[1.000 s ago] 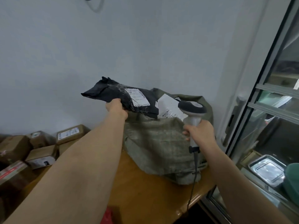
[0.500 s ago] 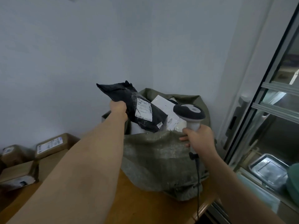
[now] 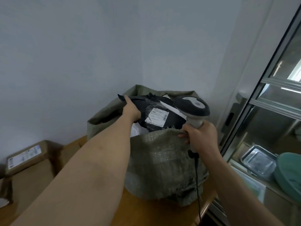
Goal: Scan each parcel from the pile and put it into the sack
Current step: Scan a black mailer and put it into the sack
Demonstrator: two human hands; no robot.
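Fingers of the left hand [image 3: 131, 110] are curled round the near-left end of the black parcel [image 3: 164, 116], thumb on top, holding it inside the open mouth of the sack [image 3: 162, 162]; fingers of the right hand [image 3: 201, 138] are wrapped round the grip of the scanner [image 3: 192, 106] and at the same time pinch the sack's near rim, pulling it up against the handle. Largest of all, the wooden worktop [image 3: 146, 211] carries everything, and the green woven sack stands slumped at its far right corner, against the pale wall [image 3: 97, 46]. Right of the worktop's right edge a glass-fronted cabinet [image 3: 276, 111] shows a metal tray [image 3: 259, 162] and a green dish [image 3: 290, 173] on a shelf. At the left edge of the worktop lie brown cardboard boxes [image 3: 29, 176], the upper one with a white label facing up. The black parcel lies tilted in the sack's mouth with its white shipping label [image 3: 157, 117] turned upward, resting on white packages [image 3: 136, 130] already inside. Its wrapping is crinkled and taped. The scanner's dark head with a grey top panel hangs above the parcel's right end, and its black cable [image 3: 197, 176] drops from the handle down the front of the sack to the near right edge of the worktop.
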